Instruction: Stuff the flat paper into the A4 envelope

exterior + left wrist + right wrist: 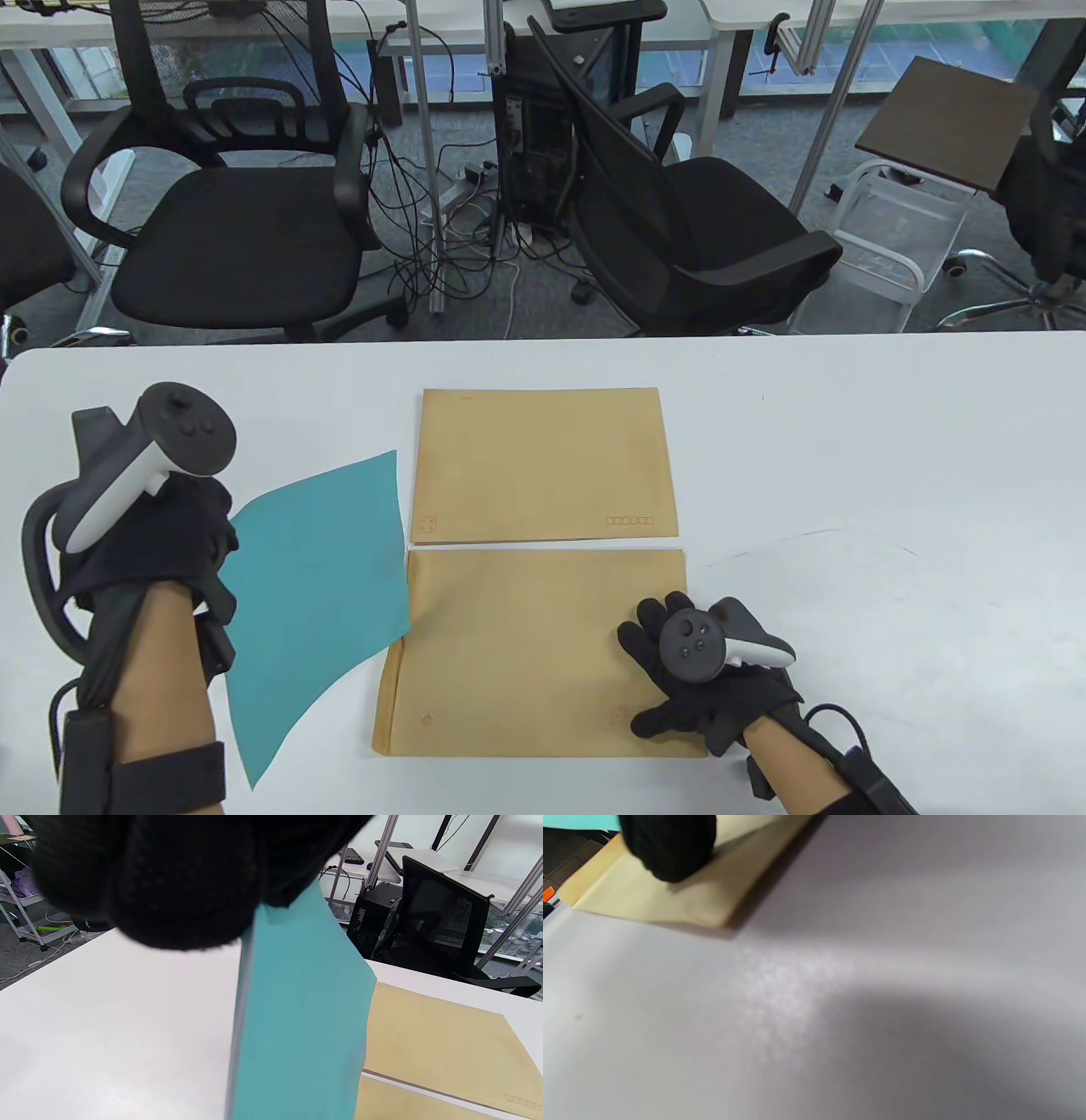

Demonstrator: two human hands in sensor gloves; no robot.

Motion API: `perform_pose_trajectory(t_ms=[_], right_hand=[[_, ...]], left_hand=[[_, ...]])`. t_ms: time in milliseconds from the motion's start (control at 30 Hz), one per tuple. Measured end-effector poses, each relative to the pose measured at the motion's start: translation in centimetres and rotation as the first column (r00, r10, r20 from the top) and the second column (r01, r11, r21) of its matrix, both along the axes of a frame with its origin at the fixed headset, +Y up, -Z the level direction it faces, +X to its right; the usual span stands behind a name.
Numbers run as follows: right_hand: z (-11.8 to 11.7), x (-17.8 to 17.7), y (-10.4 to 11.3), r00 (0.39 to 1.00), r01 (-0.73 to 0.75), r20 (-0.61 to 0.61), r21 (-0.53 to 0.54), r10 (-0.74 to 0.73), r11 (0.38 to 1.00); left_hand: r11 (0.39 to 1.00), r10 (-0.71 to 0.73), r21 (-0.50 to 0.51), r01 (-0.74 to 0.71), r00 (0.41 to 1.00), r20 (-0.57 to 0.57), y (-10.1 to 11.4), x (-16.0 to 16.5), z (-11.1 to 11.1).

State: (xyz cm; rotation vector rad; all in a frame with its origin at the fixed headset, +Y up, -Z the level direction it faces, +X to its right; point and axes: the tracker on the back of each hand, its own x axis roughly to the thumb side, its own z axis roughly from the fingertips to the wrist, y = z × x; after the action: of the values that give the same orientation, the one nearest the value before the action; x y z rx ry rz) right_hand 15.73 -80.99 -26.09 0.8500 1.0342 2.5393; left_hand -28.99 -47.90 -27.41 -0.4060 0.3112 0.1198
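**Table view, entry: paper lifted, envelope pinned, insertion not begun**

Table view shows two brown envelopes on the white surface [848, 441]. I take the near envelope [526, 654] as my landmark; the far envelope [543, 463] lies just beyond it, their long edges almost touching.

My left hand [161, 543], to the left of the near envelope, pinches the teal paper [322, 586] by one edge. The sheet hangs curved and partly off the surface, its right edge overlapping the near envelope's left end. Left wrist view confirms: the paper [301, 1018] drops from the gloved fingers [178, 887], clamped on its top edge. I judge the sheet is held this way so its free edge can be steered toward the opening.

My right hand [704, 671] rests on the right end of the near envelope, fingers spread and straight, gripping nothing. Right wrist view shows one fingertip [670, 844] pressing the envelope [670, 895] near its corner. Judgement: this hand is an anchor, so the envelope does not slide when the paper pushes in from the left.

The near envelope's left end shows a folded strip, probably the flap; I cannot tell whether the mouth is open.

Next: the mouth needs lifting before the sheet goes in. Risk: the limp paper buckling against a closed opening.
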Motion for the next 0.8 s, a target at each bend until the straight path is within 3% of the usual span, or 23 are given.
perform_pose_trajectory(t_ms=[300, 800], right_hand=[[0.0, 0.0, 0.0, 1.000, 0.000, 0.000, 0.000, 0.000, 1.000], [0.0, 0.0, 0.0, 1.000, 0.000, 0.000, 0.000, 0.000, 1.000]], left_hand=[[0.996, -0.085, -0.009, 0.085, 0.996, -0.017, -0.1, -0.4, 0.5], [0.996, 0.040, -0.076, -0.041, 0.999, -0.017, -1.9, -1.7, 1.0]])
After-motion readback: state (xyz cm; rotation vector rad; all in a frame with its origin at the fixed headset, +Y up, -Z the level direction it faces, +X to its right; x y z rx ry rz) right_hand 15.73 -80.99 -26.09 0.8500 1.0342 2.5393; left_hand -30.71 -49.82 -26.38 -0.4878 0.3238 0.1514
